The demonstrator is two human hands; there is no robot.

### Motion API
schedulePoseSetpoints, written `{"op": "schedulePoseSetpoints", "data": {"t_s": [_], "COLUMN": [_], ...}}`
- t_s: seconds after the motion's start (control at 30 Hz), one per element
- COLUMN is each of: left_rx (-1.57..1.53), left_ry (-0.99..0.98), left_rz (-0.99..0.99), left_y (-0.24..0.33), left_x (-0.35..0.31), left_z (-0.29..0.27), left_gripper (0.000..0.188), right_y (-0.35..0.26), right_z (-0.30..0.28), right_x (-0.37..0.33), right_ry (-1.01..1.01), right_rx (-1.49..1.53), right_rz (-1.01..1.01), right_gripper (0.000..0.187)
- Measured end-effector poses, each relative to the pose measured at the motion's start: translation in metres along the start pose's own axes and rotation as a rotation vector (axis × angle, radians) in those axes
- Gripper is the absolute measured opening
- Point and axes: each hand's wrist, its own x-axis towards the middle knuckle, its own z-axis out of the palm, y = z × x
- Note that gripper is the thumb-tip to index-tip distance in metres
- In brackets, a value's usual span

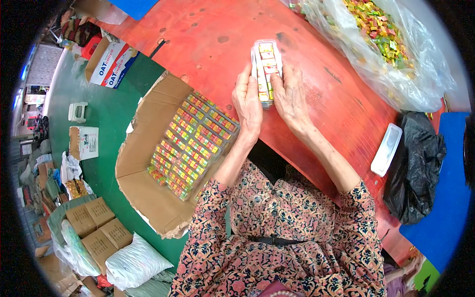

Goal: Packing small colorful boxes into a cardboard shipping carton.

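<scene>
Carton (143,163) at 9 o'clock, packed w/ filled trays (193,143). Center: left hand (247,104) & right hand (289,99) press flat on both sides of a candy tray (266,67) on red table (208,44). Candy bag (391,54) at 1, lid (387,148) at 3.

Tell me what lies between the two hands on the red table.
A clear tray of coloured candies, held between left hand and right hand in the head view.
</scene>
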Motion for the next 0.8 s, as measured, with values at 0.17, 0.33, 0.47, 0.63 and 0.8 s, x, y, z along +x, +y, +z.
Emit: {"op": "schedulePoseSetpoints", "data": {"t_s": [0.17,0.33,0.47,0.63,0.8], "left_rx": [0.211,0.148,0.220,0.655,0.578], "left_ry": [-0.116,-0.181,-0.252,-0.386,-0.357], "left_rz": [0.039,0.025,0.004,0.216,0.077], "left_y": [0.004,0.004,0.011,0.023,0.029], "left_x": [-0.004,-0.007,-0.003,0.018,0.026], "left_z": [0.010,0.013,0.011,-0.007,-0.006], "left_gripper": [0.050,0.062,0.061,0.051,0.038], "right_y": [0.006,0.004,-0.002,-0.048,-0.017], "right_z": [0.010,0.008,-0.014,-0.018,-0.004], "right_x": [-0.001,-0.002,-0.008,-0.016,-0.025], "right_ry": [0.052,0.020,-0.154,-0.104,-0.074], "right_rx": [-0.016,0.111,0.323,0.790,1.078], "right_rz": [0.013,0.078,0.278,0.559,0.439], "right_gripper": [0.025,0.028,0.045,0.050,0.051]}}
